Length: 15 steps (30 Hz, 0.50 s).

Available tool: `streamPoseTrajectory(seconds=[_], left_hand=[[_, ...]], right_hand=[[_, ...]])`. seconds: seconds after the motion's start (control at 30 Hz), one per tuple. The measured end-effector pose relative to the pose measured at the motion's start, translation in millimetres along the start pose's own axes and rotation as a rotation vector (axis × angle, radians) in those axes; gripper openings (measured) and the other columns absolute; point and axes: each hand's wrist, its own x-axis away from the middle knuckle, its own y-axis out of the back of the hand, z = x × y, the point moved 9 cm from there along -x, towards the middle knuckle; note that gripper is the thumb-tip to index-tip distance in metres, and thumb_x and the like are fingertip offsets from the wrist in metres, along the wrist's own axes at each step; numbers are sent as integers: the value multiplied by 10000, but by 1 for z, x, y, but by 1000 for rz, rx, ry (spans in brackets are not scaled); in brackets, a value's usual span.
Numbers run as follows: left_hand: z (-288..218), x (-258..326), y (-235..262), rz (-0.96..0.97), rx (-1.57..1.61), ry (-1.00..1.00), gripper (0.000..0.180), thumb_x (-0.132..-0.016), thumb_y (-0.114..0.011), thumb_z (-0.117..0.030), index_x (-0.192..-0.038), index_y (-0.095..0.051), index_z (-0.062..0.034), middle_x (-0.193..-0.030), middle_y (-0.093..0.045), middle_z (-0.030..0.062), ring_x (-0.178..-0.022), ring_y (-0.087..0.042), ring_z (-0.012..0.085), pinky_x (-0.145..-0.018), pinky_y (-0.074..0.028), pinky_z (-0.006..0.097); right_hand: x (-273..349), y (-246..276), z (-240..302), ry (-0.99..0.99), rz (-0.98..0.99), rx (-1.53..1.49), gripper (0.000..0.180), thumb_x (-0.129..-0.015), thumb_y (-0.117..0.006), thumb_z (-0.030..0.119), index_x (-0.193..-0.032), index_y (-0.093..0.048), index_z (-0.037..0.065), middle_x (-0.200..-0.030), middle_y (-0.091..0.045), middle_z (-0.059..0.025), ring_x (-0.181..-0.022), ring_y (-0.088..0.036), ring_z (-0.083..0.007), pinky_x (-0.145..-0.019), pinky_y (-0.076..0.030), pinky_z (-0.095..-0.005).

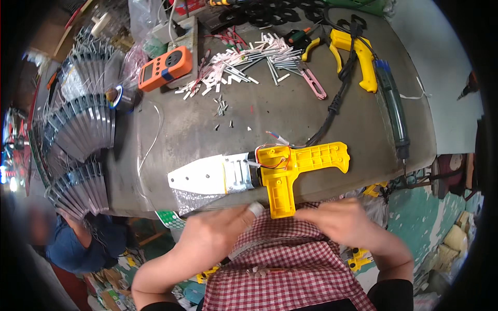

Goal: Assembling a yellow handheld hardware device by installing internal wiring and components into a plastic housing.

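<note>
On the near edge of the bench lies a half-open tool with a yellow plastic handle shell [317, 158]. Red and white wires run inside the shell, and a black cable leads away from it. To its left the tool has a metal section [239, 173] and a white tapering plate [197, 176] with small dark holes. My left hand [218, 228] is below the plate, fingers stretched toward the shell, white tape round one fingertip; it holds nothing I can see. My right hand [334, 220] is beside the shell's lower end, its fingers smeared by motion; whether they touch it I cannot tell.
Loose screws [222, 106] lie mid-bench before a pile of white sleeves and metal pins [249, 59]. An orange meter [166, 68] stands back left, near fanned stacks of dark plates [80, 124]. Yellow-handled pliers [336, 57] and a dark electric screwdriver [392, 106] lie right. Another person [85, 243] is lower left.
</note>
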Motion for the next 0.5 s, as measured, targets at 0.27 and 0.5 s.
streamPoseTrajectory(seconds=[0.27, 0.5], left_hand=[[46, -15, -3, -441, 78, 255, 638, -704, -702, -4, -1277, -422, -22, -1148, -597, 151, -1076, -518, 328, -923, -415, 413], [65, -11, -22, -460, 444, 328, 629, -737, -589, 9, -1330, -379, 21, -1303, -537, 149, -1227, -454, 331, -1059, -292, 423]], right_hand=[[52, 28, -65, -761, -341, -634, 257, -846, -554, -30, -1054, -689, 37, -598, -566, -28, -495, -487, -58, -487, -402, -222], [36, 43, -55, -577, -383, -372, 270, -824, -580, -22, -1057, -686, 65, -725, -647, -88, -569, -589, -163, -552, -463, -263]])
